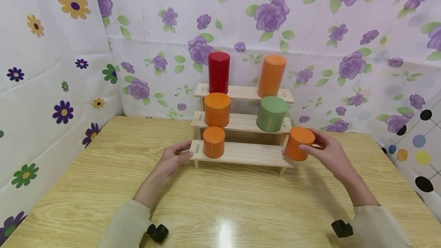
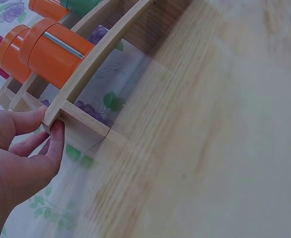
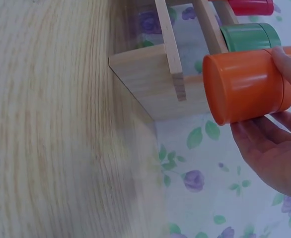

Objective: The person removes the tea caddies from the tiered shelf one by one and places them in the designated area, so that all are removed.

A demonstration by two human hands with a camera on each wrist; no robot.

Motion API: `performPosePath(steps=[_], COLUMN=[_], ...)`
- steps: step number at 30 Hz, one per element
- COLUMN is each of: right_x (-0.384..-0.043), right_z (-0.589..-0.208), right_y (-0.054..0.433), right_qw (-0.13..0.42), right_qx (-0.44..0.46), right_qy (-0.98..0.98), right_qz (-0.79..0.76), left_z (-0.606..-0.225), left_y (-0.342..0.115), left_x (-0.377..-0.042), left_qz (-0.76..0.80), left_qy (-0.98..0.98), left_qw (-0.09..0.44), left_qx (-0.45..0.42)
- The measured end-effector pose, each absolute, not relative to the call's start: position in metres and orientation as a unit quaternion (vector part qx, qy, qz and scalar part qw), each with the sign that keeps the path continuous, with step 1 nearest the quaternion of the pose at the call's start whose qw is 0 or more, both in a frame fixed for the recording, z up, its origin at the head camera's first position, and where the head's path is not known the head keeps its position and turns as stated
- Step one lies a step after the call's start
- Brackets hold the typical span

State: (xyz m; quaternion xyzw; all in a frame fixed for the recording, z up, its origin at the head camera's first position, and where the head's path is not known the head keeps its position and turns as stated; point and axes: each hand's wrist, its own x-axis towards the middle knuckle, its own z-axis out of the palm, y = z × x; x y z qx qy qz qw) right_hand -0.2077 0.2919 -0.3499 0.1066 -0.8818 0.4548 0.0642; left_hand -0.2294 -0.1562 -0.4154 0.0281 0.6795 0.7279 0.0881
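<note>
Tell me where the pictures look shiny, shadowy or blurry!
Head view: bright, with a white glare spot on the table near the bottom edge, and a soft shadow beside the right forearm; left wrist view: dimmer, the wood grain smeared towards the right; right wrist view: dim too, with pale shine on the held orange tin.
</note>
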Motion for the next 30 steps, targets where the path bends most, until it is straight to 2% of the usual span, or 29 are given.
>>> performPosePath(steps=[14, 30], right_x=[-0.218, -0.256], right_z=[-0.351, -0.353], right_y=[0.310, 0.321], right_qw=[0.050, 0.019], right_qx=[0.086, 0.061], right_qy=[-0.886, -0.880], right_qz=[0.453, 0.470], left_z=[-0.415, -0.417], left_y=[-0.157, -0.155], left_x=[-0.228, -0.231], left_qz=[0.730, 0.735], left_qy=[0.677, 0.673], left_qw=[0.090, 0.081], left_qx=[0.031, 0.026])
